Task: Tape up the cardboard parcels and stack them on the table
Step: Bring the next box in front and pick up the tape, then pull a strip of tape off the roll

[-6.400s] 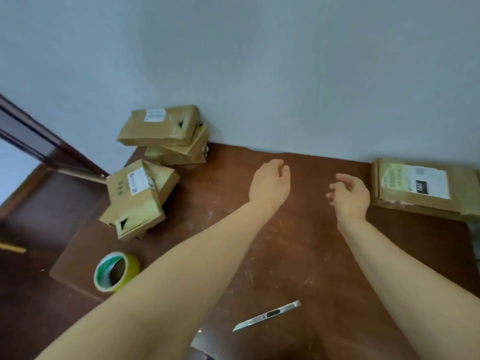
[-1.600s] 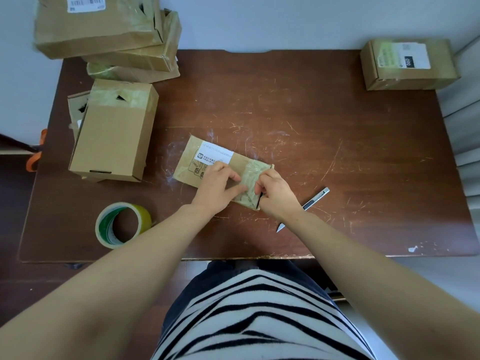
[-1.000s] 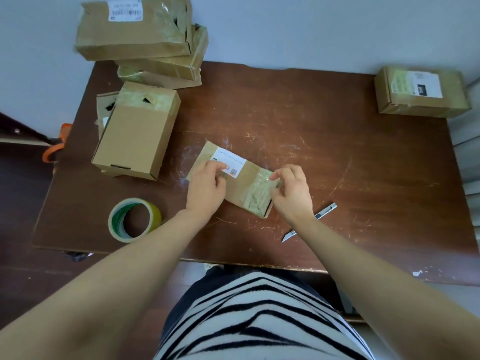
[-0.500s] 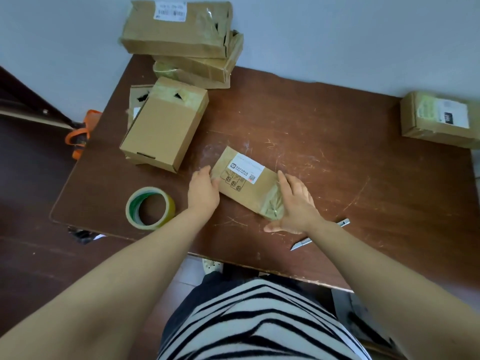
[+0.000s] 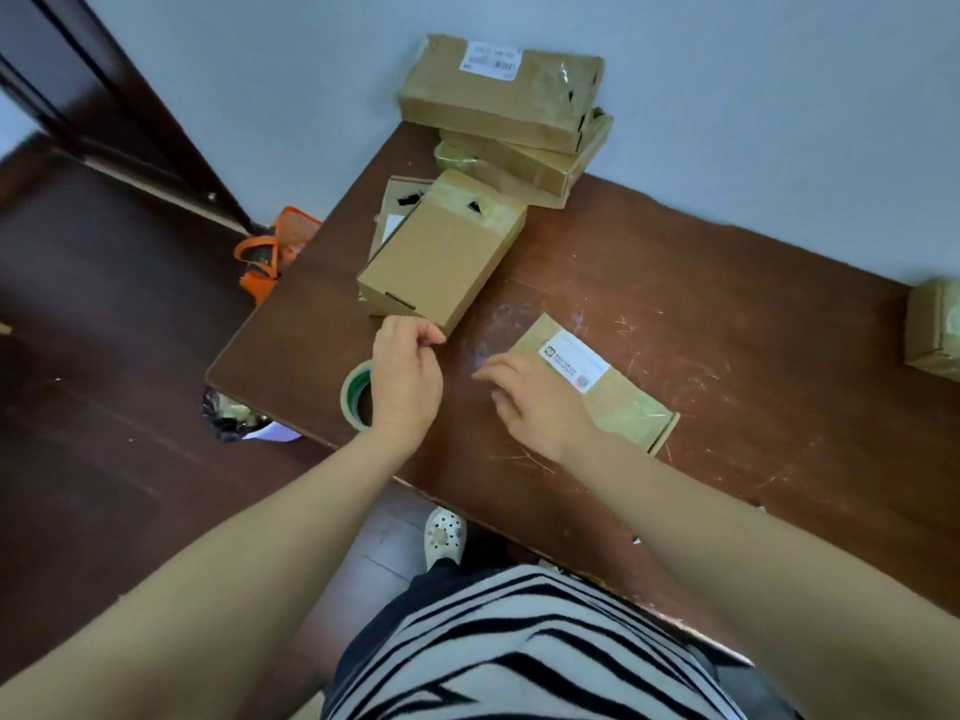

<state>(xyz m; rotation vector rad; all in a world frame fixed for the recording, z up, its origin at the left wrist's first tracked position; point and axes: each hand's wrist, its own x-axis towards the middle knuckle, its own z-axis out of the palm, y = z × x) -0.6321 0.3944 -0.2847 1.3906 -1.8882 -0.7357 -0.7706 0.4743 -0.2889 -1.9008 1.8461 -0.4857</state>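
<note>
Cardboard parcel: judged light and stiff, to be gripped at its short ends. Right hand is laid over it, fingers straight; left hand is loosely curled, empty.

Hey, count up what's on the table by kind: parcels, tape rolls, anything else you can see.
cardboard parcels: 7
tape roll: 1, partly behind the left hand
Total: 8
</note>
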